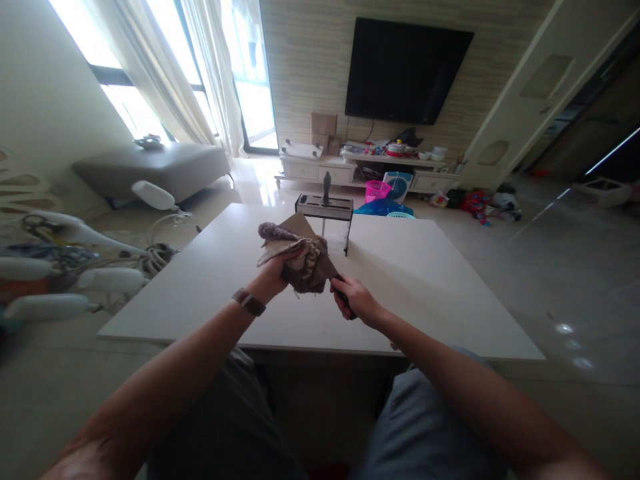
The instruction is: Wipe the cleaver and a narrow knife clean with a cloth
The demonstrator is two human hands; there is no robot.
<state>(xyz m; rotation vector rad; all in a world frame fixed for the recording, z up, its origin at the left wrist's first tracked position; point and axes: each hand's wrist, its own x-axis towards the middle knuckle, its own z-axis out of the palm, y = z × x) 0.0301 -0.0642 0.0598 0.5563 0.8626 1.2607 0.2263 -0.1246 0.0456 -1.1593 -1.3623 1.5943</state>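
Note:
A bunched brown and beige cloth (305,263) is gripped in my left hand (276,272), which wears a dark band at the wrist. The cloth lies against the wide blade of a cleaver-like knife (302,225) and hides part of it. My right hand (356,299) is closed around the knife's dark handle. Both hands are over the white table (425,273). Just beyond them, a knife holder (325,207) with a dark slotted top and clear sides stands on the table, with a black-handled tool (327,189) upright in it.
Past the table is a low white cabinet (305,171) bearing bowls and boxes. A pink basket (377,191) and a blue bag (383,207) are on the floor near the table's far edge. White chairs (113,279) stand at the left.

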